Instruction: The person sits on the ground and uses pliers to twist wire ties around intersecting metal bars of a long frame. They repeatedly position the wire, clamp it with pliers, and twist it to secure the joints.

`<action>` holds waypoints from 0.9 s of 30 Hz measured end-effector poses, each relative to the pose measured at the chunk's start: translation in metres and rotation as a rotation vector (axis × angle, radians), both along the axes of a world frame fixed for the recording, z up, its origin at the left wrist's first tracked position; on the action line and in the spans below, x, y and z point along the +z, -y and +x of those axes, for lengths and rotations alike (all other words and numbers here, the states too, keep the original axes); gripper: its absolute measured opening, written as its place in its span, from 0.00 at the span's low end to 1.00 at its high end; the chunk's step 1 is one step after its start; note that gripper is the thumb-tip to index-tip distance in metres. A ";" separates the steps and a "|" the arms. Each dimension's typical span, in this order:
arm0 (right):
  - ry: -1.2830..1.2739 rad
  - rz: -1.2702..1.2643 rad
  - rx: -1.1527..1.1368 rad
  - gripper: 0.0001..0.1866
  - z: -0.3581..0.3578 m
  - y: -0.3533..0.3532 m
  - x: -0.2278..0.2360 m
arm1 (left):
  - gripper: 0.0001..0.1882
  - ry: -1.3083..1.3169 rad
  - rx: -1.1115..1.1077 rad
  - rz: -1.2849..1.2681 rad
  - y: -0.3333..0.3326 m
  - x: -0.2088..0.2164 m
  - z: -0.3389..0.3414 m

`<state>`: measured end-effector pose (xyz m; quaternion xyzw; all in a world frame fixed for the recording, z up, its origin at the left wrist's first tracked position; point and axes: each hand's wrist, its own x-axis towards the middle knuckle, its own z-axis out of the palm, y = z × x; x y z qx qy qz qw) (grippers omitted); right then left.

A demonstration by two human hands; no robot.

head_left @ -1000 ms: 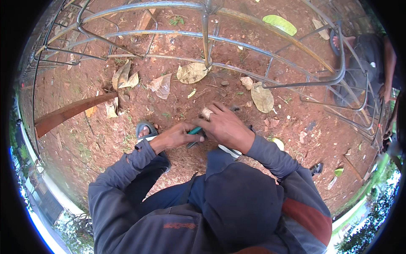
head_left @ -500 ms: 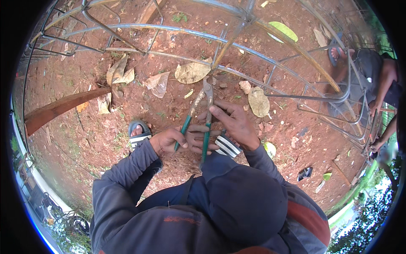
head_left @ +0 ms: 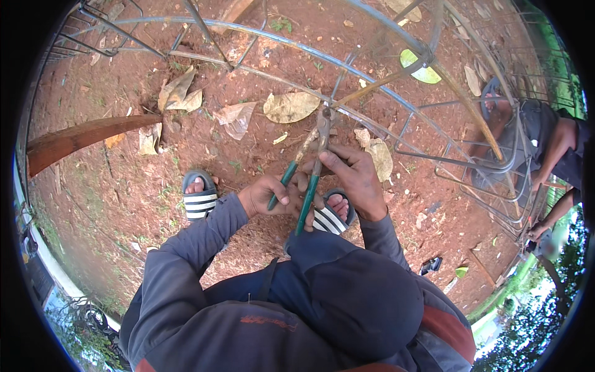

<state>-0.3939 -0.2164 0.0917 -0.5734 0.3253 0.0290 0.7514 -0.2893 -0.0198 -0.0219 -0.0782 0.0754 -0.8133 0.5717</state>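
Note:
A pair of pincers (head_left: pixel 314 162) with green-sleeved handles points away from me, its handles spread. My left hand (head_left: pixel 276 195) is closed on the handles, thumb over the left one and fingers reaching across to the right one. Higher up, below the jaws, my right hand (head_left: pixel 354 180) grips the right handle with thumb and fingers. The jaws overlap a crossing of steel bars (head_left: pixel 331 101) in a rebar cage (head_left: pixel 294 46); whether they bite on a wire there is too small to tell.
Bars of the cage arch across the far side and down the right. A wooden plank (head_left: pixel 87 139) lies at left. Dry leaves (head_left: pixel 291 106) dot the red soil. At right a co-worker's arms (head_left: pixel 555 149) reach beside the cage. A small dark object (head_left: pixel 431 265) lies at lower right.
Both hands have moved the pincers right and slightly away, bringing the jaws to the bar crossing. The handles look a little closer together. The cage's upper bars appear farther right.

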 end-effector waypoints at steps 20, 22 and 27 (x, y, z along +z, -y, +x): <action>-0.172 -0.349 -0.117 0.28 -0.007 -0.056 -0.040 | 0.11 1.802 0.550 0.543 0.037 0.041 -0.069; -0.166 -0.369 -0.214 0.29 0.007 -0.064 -0.056 | 0.13 1.926 0.523 0.640 0.041 0.034 -0.071; -0.225 -0.232 -0.366 0.19 0.058 -0.062 -0.061 | 0.19 1.752 0.493 1.015 0.040 -0.022 -0.070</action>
